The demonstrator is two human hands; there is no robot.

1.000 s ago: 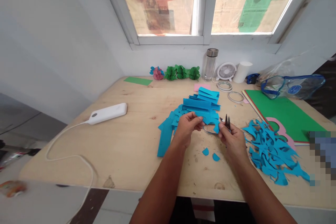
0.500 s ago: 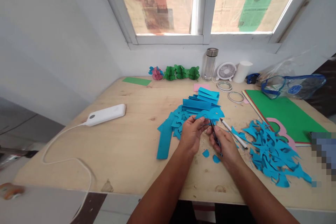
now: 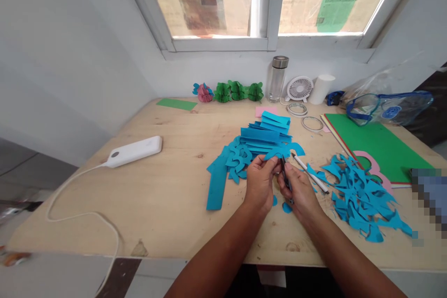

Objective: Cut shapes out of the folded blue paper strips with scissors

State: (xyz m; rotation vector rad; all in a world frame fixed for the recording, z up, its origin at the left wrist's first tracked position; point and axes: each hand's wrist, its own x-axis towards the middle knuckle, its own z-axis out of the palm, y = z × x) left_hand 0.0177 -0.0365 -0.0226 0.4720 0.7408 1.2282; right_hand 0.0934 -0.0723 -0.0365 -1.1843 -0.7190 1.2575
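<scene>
One piece of blue paper (image 3: 278,152) is held just in front of the folded blue strips (image 3: 260,135); it looks light, limp and easily torn or creased, so a gentle edge pinch clear of the blades seems best. Leftmost, the left hand (image 3: 260,178) nips its near edge, thumb against fingers. Next, the right hand (image 3: 297,185) curls around dark scissors (image 3: 285,178), tips up at the paper; the blades' spread cannot be told. Both forearms slant inward over the bench (image 3: 174,186).
</scene>
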